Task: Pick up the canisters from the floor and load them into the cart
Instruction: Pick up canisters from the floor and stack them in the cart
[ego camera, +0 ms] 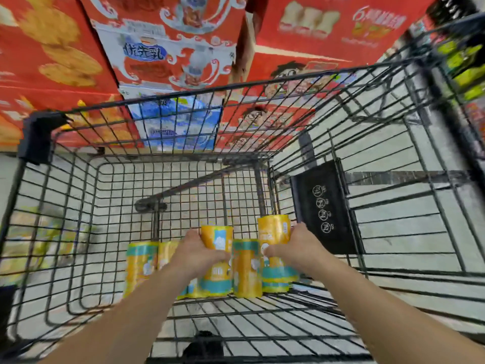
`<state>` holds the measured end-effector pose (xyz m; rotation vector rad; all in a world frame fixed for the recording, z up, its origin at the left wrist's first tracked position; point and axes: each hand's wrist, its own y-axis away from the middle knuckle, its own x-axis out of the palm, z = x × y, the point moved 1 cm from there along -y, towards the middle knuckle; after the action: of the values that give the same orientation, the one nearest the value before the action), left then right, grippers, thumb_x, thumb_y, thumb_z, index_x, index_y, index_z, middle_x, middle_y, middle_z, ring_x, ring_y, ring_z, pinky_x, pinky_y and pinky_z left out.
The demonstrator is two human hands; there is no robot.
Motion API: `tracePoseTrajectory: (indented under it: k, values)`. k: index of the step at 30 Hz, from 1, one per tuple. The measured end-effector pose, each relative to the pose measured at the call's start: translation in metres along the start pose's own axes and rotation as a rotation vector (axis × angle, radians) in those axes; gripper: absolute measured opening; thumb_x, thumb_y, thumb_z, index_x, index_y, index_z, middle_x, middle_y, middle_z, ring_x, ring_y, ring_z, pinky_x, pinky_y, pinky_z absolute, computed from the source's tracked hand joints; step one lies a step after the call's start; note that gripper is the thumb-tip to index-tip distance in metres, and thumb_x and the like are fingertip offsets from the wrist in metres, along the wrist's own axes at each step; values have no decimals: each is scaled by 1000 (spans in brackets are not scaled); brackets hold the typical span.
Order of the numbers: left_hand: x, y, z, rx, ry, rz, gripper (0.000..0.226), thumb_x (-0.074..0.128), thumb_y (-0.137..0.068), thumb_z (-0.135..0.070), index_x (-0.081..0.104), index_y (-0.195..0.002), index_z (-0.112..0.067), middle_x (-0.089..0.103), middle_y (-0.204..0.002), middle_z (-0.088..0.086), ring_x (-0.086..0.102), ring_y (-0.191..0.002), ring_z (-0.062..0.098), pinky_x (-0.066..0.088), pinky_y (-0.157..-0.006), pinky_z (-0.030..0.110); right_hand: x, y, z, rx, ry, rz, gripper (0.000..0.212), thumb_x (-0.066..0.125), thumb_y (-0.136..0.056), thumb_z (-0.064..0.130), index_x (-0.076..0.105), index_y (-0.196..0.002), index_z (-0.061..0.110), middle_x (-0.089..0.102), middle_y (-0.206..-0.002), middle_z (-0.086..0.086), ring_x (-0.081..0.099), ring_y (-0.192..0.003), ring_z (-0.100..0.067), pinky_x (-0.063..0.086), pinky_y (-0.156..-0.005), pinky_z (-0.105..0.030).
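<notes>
Several yellow canisters with teal bands stand on the floor of the black wire cart (162, 99). My left hand (195, 254) grips one canister (217, 269) near the middle of the row. My right hand (295, 249) grips a taller-looking canister (274, 232) at the right end, close to the cart's side wall. Between the two held canisters stands another one (246, 269), untouched. Two more are left of my left hand: one (140, 266) in full view and one (166, 252) partly hidden by my wrist.
A black plastic flap (324, 206) with white symbols hangs on the cart's right wall. Red and blue product boxes (170, 48) are stacked beyond the cart's far end. Pale floor tiles show through the wire. Yellow-green packages (34, 240) lie outside the cart's left wall.
</notes>
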<state>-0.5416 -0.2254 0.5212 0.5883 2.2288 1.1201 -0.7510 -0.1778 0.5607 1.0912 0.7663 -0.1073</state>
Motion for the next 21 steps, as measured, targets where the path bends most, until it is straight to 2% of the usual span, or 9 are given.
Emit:
tracePoseTrajectory:
  k: [2, 4, 6, 7, 11, 13, 16, 18, 21]
  values:
    - [14, -12, 5, -29, -104, 33, 102, 86, -48, -43, 39, -131, -6, 53, -131, 11, 55, -116, 27, 50, -96, 41, -1, -16, -18, 71, 21, 18, 83, 86, -66, 34, 37, -125, 4, 55, -94, 1, 62, -96, -20, 54, -79, -33]
    - [24, -21, 9, -69, -150, 39, 118, 83, -41, -54, 33, -137, -4, 51, -132, 11, 51, -121, 30, 49, -97, 43, 1, -31, -34, 138, -7, 25, 87, 87, -64, 32, 35, -127, 4, 57, -103, -4, 64, -101, -23, 56, -83, -38]
    - [31, -29, 13, -98, -168, 17, 109, 81, -37, -61, 37, -123, -10, 52, -123, 9, 50, -119, 31, 50, -94, 44, 2, -42, -47, 186, 24, 33, 85, 88, -64, 33, 35, -125, 6, 56, -115, -7, 61, -108, -26, 55, -89, -44]
    - [33, -31, 14, -105, -167, 19, 102, 83, -42, -59, 37, -119, -12, 52, -119, 8, 50, -117, 29, 51, -92, 44, 3, -46, -51, 203, 47, 40, 86, 88, -64, 34, 35, -124, 5, 56, -118, -8, 61, -110, -27, 54, -89, -44]
    - [40, -37, 16, -151, -95, 65, 72, 82, -74, -31, 36, -124, -8, 44, -89, -3, 48, -86, 18, 56, -60, 36, 3, -58, -59, 238, 103, 60, 82, 85, -65, 31, 40, -126, 2, 59, -117, -11, 63, -107, -27, 56, -83, -40]
    - [41, -40, 18, -157, -46, 69, 65, 81, -75, -25, 40, -122, -8, 50, -94, 0, 53, -83, 18, 57, -59, 37, 4, -60, -60, 235, 238, 65, 72, 78, -73, 28, 39, -127, -1, 56, -120, -12, 62, -109, -27, 57, -82, -38]
    - [39, -40, 20, -128, -151, 50, 56, 78, -75, -34, 44, -113, -12, 51, -98, 0, 54, -86, 19, 52, -57, 30, 10, -57, -59, 213, 357, 15, 54, 67, -81, 22, 40, -122, 0, 54, -121, -12, 62, -110, -29, 55, -77, -35]
    - [37, -42, 22, -108, -218, 46, 53, 76, -74, -41, 49, -111, -12, 55, -103, 2, 56, -89, 20, 48, -56, 28, 13, -55, -58, 217, 328, -35, 49, 68, -79, 24, 42, -114, 3, 56, -111, -9, 64, -103, -30, 54, -72, -35]
    - [34, -40, 21, -120, -145, 51, 45, 74, -78, -38, 48, -105, -13, 59, -101, 4, 55, -85, 19, 43, -55, 27, 9, -48, -51, 207, 338, -134, 50, 71, -78, 31, 40, -109, 8, 52, -92, -1, 62, -100, -28, 45, -70, -32]
